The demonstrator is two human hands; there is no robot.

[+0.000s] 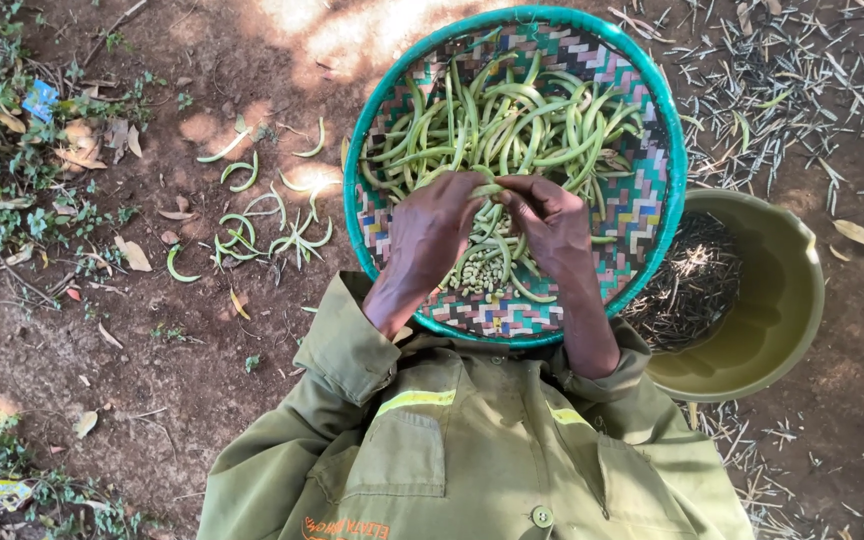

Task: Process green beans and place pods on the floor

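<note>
Green bean pod [488, 189] sits pinched between the left hand [430, 232] and right hand [550, 222], over a round woven basket [652, 200] full of pods. Small shelled beans [480, 272] lie under the hands. Empty pods [262, 225] lie on the dirt. A green bowl [782, 300] sits beside the basket.

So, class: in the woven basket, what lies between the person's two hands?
In the head view, a green bean pod bridges the gap between the left hand and right hand, both pinching it. Below it lies a heap of pale cut pieces in the basket.
</note>
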